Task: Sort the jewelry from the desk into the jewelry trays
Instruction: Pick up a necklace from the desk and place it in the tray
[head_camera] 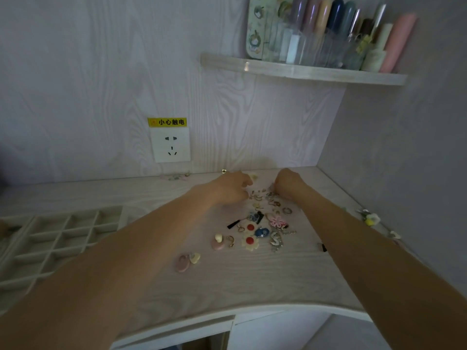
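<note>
A scatter of jewelry lies on the pale wood desk: red-centred flower pieces, a blue charm, a pink flower, rings, small hooks. Two pink-and-cream earrings lie apart at the front left of the pile. My left hand and my right hand reach to the far end of the pile, fingers curled down onto the small pieces there. What either hand holds is hidden under the fingers. A grey jewelry tray with several compartments sits at the left.
A wall socket with a yellow label is behind the desk. A shelf with tubes and boxes hangs above right. Small flower pieces lie along the right wall. A black clip lies by my right forearm.
</note>
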Available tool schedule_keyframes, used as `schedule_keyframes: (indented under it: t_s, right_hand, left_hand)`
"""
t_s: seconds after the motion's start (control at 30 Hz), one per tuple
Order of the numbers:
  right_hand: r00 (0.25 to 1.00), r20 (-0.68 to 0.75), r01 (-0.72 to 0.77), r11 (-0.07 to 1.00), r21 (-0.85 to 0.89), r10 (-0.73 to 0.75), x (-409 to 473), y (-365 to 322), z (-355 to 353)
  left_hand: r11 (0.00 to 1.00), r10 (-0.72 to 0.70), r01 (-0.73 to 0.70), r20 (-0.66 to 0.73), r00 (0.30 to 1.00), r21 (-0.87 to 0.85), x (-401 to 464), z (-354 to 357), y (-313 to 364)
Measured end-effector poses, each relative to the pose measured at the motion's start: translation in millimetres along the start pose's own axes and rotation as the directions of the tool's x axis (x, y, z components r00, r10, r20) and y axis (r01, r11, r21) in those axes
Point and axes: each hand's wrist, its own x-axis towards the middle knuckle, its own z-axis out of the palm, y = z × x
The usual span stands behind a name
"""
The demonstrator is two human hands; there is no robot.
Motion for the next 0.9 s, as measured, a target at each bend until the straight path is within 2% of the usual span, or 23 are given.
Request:
schedule_keyframes:
  t_s: [0.1,0.2,0.33,0.43,0.57,0.67,0.83,0.9]
  right_hand:
    - [0.998,0.056,-0.025,1.0,0.007,0.025,0.9,-2.4,-3.7]
    - [1.0,0.005,-0.011,0.976,0.216,0.01,-0.7,-0.9,-6.3]
    - [0.968,-0.234,0.215,0.784,0.582,-0.091,-18.7,-4.6,-22.7]
    - [0.954,-0.266,0.293,0.622,0.726,-0.139,-41.7,-19.4,-47.6]
    - [0.926,-0.299,0.377,0.561,0.737,-0.231,-68.6,-39.3,-76.3]
    - [0.926,-0.277,0.376,0.532,0.759,-0.258,-83.1,-48.1,-83.9]
    - [0.943,-0.239,0.327,0.503,0.8,-0.232,-104.9,-57.0,-78.2]
    - [0.946,-0.216,0.31,0.489,0.815,-0.24,-113.5,-61.6,-72.5]
  left_hand:
    - [0.998,0.01,-0.011,-0.023,1.0,-0.057,-1.1,-1.3,-0.5]
    - [0.993,0.033,-0.045,-0.107,0.994,-0.107,-5.4,-5.9,1.1]
    - [0.958,0.05,-0.116,-0.244,0.968,-0.264,-14.0,-14.5,10.1]
    - [0.921,0.041,-0.145,-0.281,0.959,-0.36,-20.0,-21.5,24.4]
    - [0.864,0.004,-0.155,-0.3,0.954,-0.479,-29.6,-28.0,44.3]
    - [0.841,-0.007,-0.173,-0.33,0.944,-0.513,-42.8,-34.3,49.5]
    - [0.636,-0.064,-0.228,-0.346,0.936,-0.737,-81.0,-47.9,44.0]
    - [0.627,-0.088,-0.212,-0.338,0.937,-0.749,-95.3,-52.0,38.7]
